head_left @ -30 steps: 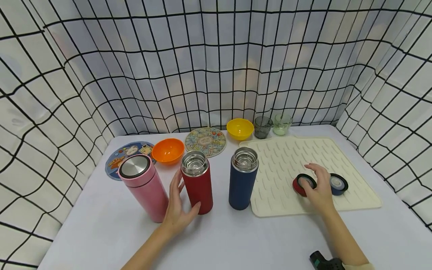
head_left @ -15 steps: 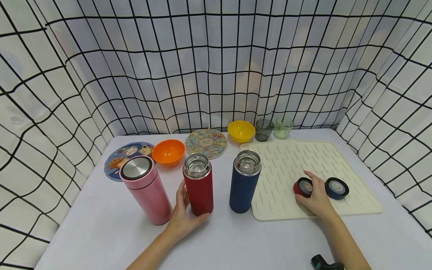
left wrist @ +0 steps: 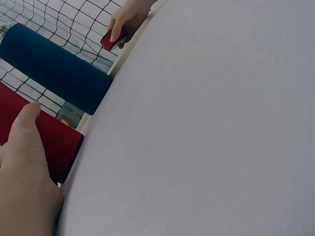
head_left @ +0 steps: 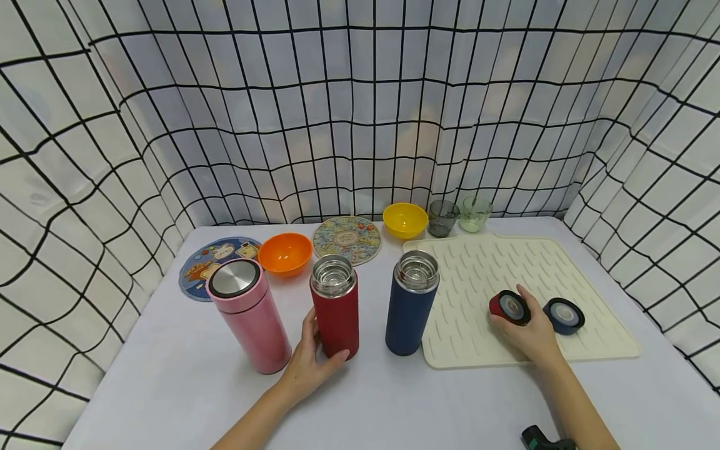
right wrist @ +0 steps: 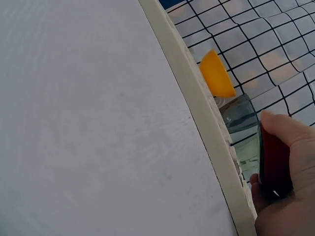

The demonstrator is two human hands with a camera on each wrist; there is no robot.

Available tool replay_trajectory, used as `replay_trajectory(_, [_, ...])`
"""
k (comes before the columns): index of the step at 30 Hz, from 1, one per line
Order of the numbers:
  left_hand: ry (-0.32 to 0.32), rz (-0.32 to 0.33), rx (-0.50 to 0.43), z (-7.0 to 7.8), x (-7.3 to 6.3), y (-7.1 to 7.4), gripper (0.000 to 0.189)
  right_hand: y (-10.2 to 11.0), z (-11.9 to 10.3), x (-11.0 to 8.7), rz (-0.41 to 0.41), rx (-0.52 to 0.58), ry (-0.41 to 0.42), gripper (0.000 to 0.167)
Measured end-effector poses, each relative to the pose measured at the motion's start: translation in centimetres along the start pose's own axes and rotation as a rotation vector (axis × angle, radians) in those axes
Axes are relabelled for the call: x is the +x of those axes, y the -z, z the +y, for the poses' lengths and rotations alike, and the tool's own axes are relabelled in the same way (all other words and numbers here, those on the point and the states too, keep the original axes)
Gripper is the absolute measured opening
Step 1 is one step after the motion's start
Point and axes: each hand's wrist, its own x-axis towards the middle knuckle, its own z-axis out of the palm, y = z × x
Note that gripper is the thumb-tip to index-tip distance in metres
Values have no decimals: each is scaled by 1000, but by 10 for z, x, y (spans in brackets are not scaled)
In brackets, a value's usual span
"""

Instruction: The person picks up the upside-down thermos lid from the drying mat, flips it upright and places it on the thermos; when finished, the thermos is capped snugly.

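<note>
My left hand [head_left: 306, 370] grips the lower part of a red thermos [head_left: 337, 319], its thumb laid across the front and its fingers behind. The thermos stands upright without a lid, its steel mouth and strainer showing. My right hand [head_left: 531, 334] holds a red thermos lid [head_left: 506, 306] by its sides over the cream mat [head_left: 461, 337], with the lid's pale inner side tilted toward the camera. Close beside that hand, a dark blue lid [head_left: 564, 316] lies upside down on the mat. Between the hands stands a lidless blue thermos [head_left: 407, 312].
A pink thermos [head_left: 253, 331] with its lid on stands left of my left hand. Behind are an orange bowl [head_left: 285, 255], a yellow bowl [head_left: 405, 220], two round patterned mats, a grey glass [head_left: 442, 219] and a green glass [head_left: 475, 214]. Black netting surrounds the table.
My right hand has closed round the red lid and tilted it up from the mat. My left thumb has come in against the red thermos.
</note>
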Motion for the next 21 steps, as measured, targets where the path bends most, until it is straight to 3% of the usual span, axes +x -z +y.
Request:
replay_trajectory(2, [-1, -4, -8, 2, 0, 0, 86, 0, -2, -1, 6, 79, -23, 88])
replay_trajectory(7, [-6, -23, -20, 25, 1, 3, 75, -3, -9, -2, -2, 268, -68, 81])
replay_trajectory(13, [-7, -39, -5, 8, 1, 2, 67, -4, -17, -4, 52, 648, -68, 54])
replay_trajectory(18, [51, -71, -33, 28, 1, 6, 59, -10, -30, -2, 24, 886, 83, 39])
replay_trajectory(21, [26, -84, -38, 30, 1, 8, 55, -12, -43, -2, -42, 1103, 226, 38])
